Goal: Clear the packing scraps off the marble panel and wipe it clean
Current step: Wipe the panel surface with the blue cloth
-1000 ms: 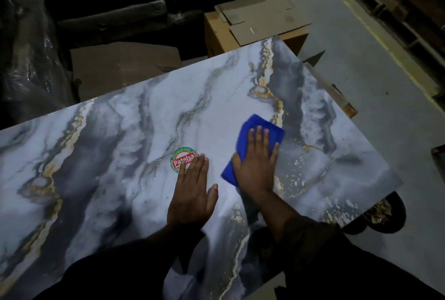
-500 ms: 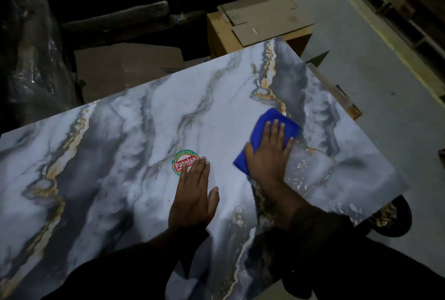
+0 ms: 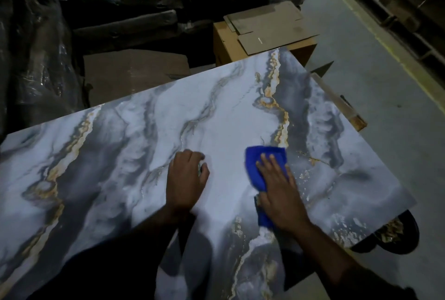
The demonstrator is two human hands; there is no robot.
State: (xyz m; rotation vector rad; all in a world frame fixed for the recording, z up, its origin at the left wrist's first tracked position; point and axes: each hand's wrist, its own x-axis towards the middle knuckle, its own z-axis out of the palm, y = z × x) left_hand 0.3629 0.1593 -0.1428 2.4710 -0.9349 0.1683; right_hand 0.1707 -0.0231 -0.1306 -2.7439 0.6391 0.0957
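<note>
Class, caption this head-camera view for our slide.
Right hand presses blue cloth on marble panel; left hand rests alongside.

Two bare forearms reach in from the bottom edge of the view, each ending in a bare hand: the left hand (image 3: 185,179) and the right hand (image 3: 279,186). No gloves, rings, watch or wristband show on either. Both arms are uncovered from the wrist back toward the elbow. At the lower left a dark, nearly black garment fills the corner, its cut lost in the dim light. At the lower right a dark sleeve (image 3: 385,285) begins near the elbow, plain and without visible markings.
</note>
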